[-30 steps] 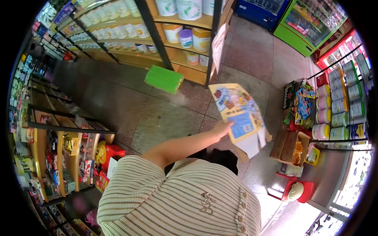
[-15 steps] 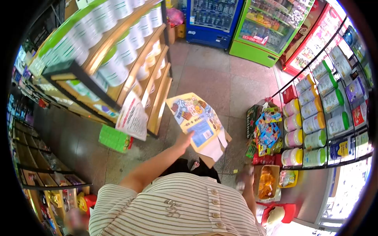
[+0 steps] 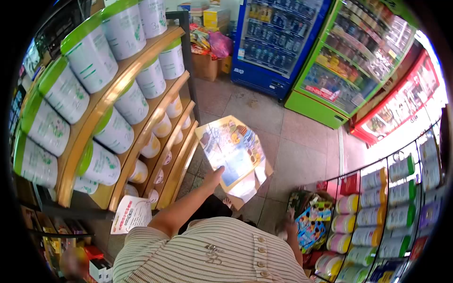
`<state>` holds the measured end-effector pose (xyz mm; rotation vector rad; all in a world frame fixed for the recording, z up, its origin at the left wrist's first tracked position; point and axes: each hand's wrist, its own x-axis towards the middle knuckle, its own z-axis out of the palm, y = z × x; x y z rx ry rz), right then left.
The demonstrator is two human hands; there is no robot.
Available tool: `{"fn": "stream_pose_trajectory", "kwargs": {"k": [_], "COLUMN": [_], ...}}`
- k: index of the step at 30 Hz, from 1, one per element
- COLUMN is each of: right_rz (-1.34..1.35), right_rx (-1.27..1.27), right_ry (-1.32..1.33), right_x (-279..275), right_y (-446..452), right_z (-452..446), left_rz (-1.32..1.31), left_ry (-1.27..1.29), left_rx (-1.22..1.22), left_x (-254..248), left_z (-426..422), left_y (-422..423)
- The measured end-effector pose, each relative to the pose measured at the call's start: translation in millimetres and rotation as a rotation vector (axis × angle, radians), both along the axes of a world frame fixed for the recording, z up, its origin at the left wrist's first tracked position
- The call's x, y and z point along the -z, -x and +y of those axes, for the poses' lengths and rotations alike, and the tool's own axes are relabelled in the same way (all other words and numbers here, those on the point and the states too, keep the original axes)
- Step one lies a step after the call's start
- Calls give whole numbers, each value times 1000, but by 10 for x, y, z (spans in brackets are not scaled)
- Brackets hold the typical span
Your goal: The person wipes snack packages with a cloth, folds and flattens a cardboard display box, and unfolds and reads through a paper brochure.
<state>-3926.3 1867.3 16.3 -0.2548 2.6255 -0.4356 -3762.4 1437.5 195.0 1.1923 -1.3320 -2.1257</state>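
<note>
My left hand (image 3: pixel 215 178) grips the lower left edge of a printed cardboard carton (image 3: pixel 238 141), thumb on its face. The carton is pale yellow with cartoon pictures and a blue panel, which catches a bright glare. Torn or folded flaps show at its lower right, and it is held out in front of my body above the floor. My right hand (image 3: pixel 289 226) hangs low at my right side, dark and smeared, beside colourful packets (image 3: pixel 311 226). Whether it holds anything is not visible.
Wooden shelves (image 3: pixel 113 94) with white, green-lidded tins (image 3: pixel 89 56) stand close on my left, a printed sheet (image 3: pixel 132 214) at their end. Ahead are a blue fridge (image 3: pixel 278 42) and a green fridge (image 3: pixel 316 106). A wire rack (image 3: pixel 377 165) of tins stands right.
My view has moved forward and turned, bringing the tin shelves and fridges closer. The carton stays in my left hand. My right hand is now beside the colourful packets.
</note>
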Motion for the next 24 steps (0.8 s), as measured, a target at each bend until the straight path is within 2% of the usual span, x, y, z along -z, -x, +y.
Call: {"fn": "stream_pose_trajectory", "kwargs": {"k": [1,3,7,8,10,13,17,19,22,23,24], "right_rz": [-161,-303,-383,-392,-397,-378,-323,-286,-169,-135,-20], "right_rx": [136,286,373,385,383,332,233,200,81,23,-50], "right_ry": [-58,-104,-123,-121,-105,-88,-57,-10,240,311,115], "right_x": [-74,-75,-117,-103,-73,29,30,71,239,-12,-276], "right_y": [-18,80,653,871,1306,2184,3560,4257,5479,5736,5992], "right_z": [-1,-40,-493,-641,-922,-1327,-1909,-2233,-2919,-3410,-3996], "left_rz": [-14,36,165,112,107,181,72,-117,-37,-33,-6], "left_ry": [-18,5,84,-24,-8,54,-66,33,-1,-12,-62], "left_rx": [46,42,50,70,28,-153,-240,-271,-297,-328,-388], "left_x": [-12,106,-121,-120,-110,52,253,-265,-178,-179,-180], "left_z": [-161,-480,-892,-1007,-1172,-1438,-1654,-1764,-2266,-2408,-2545], "left_y": [218,657,1384,1564,1897,2416,2963,3292,3628,3698,3750]}}
